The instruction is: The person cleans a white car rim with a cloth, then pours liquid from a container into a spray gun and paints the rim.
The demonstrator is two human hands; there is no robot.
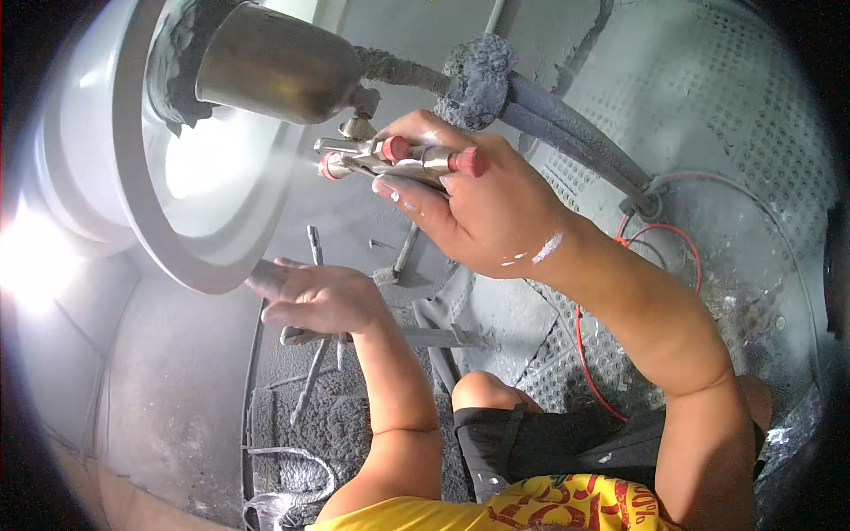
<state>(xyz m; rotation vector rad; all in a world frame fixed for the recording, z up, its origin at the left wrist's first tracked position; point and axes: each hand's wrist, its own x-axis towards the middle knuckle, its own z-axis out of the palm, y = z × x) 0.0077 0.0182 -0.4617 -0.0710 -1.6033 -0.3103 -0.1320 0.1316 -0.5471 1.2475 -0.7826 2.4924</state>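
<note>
The spray gun [403,159] is in the right hand [509,199], upper middle of the view; its nose points left at the white round piece [133,168]; the right fingers are closed around the gun body, thumb on the near side; the far fingers are hidden. The left hand [328,296] is open, fingers extended and partly spread, at the lower rim of the white piece; whether the fingertips bear on it cannot be told; no grip is visible.

The gun is metal and stiff; the metal cup [274,71] likely makes it top-heavy; hold it by the handle, clear of the red knobs [469,162]. The white piece looks rigid and smooth; it may be slippery and may chip; support it under the rim, off the inner face.

A crusted grey pipe [575,133] stands beyond the right hand; crusted bars [310,380] lie below the left hand; a red hose [697,257] loops near the right forearm and could snag.
</note>
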